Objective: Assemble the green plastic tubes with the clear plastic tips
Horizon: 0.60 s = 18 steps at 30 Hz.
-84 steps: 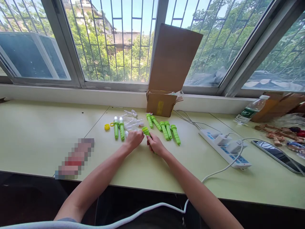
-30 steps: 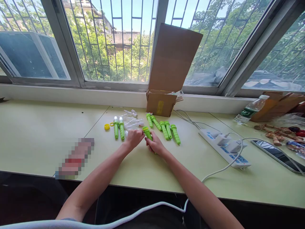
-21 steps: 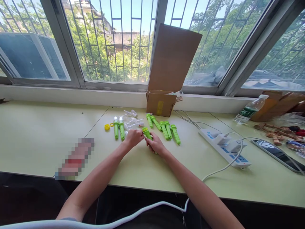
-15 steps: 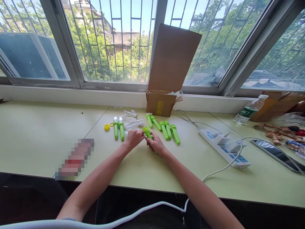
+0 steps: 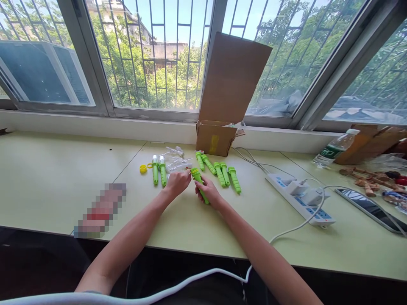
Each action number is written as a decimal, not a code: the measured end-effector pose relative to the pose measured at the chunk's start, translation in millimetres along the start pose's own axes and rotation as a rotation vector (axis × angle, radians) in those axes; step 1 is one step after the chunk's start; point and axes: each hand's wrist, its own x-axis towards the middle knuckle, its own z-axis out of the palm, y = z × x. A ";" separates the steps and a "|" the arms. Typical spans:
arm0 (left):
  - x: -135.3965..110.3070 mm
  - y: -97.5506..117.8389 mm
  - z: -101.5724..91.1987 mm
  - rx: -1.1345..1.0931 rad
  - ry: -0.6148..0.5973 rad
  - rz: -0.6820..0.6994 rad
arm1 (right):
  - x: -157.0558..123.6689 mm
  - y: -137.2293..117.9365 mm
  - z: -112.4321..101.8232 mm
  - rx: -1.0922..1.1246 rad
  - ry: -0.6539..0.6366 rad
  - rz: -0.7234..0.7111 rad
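My right hand (image 5: 209,192) is wrapped round the body of a green plastic flashlight (image 5: 197,178) lying tilted on the pale green table (image 5: 47,182). My left hand (image 5: 177,182) pinches at the flashlight's head end, fingers closed. Several more green flashlights (image 5: 222,173) lie in a row just beyond my right hand. Two green flashlights with silver heads (image 5: 159,169) lie beyond my left hand, beside clear plastic parts (image 5: 178,163) and a yellow cap (image 5: 143,169).
An open cardboard box (image 5: 216,135) stands by the window sill. A white power strip (image 5: 300,199) with plugs and cables lies to the right, then a phone (image 5: 370,207), a water bottle (image 5: 333,148) and small wooden pieces (image 5: 365,180). A blurred patch (image 5: 101,209) lies at left.
The flashlight in my hands has turned a little and its tail now shows below my right hand. Both hands stay in the same spot.
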 end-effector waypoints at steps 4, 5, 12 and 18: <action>-1.7 2.9 0.3 0.020 -0.021 0.023 | 0.8 2.4 0.7 -0.050 0.008 -0.016; -2.2 3.9 0.5 0.026 -0.024 0.024 | 1.2 3.4 0.7 -0.062 0.008 -0.021; -3.4 9.7 1.7 0.032 -0.027 0.020 | 3.9 8.7 0.9 -0.122 0.004 -0.025; -1.7 8.2 6.1 0.016 -0.012 0.009 | 4.1 10.6 0.9 -0.148 0.011 0.000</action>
